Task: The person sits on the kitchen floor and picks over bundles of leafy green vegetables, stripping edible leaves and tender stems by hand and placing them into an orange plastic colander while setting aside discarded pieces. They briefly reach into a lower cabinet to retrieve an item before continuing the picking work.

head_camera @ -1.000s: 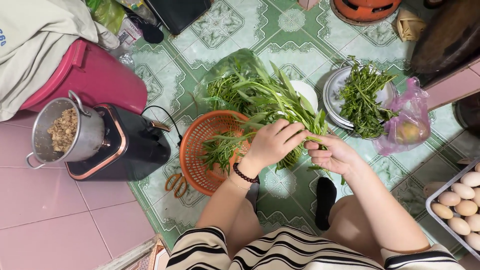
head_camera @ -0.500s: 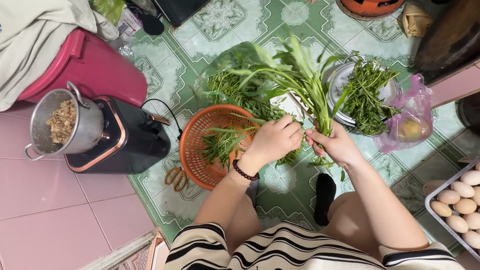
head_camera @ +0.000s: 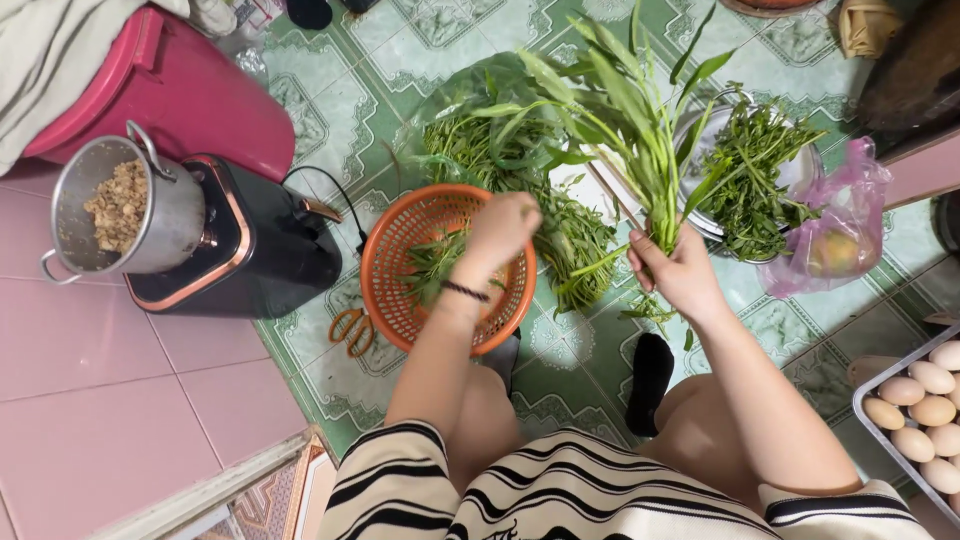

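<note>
My right hand (head_camera: 675,270) grips a bunch of long leafy green stalks (head_camera: 640,130) by its lower end and holds it upright above the floor. My left hand (head_camera: 500,232) hovers over the right side of a round orange plastic basket (head_camera: 385,300), fingers curled downward and hidden from me. Picked green pieces (head_camera: 430,265) lie in the basket under that hand. A dark band circles my left wrist. Behind the basket a large pile of greens (head_camera: 490,150) rests on clear plastic.
A metal bowl of greens (head_camera: 760,170) and a pink plastic bag (head_camera: 840,240) sit at the right. Orange-handled scissors (head_camera: 350,330) lie left of the basket. A metal pot (head_camera: 120,210) stands on a black cooker (head_camera: 250,250) by a red bin (head_camera: 180,85). An egg tray (head_camera: 920,400) is at lower right.
My left hand left the bunch and moved left over the orange basket. My right hand raised the bunch from lying low to standing upright.
</note>
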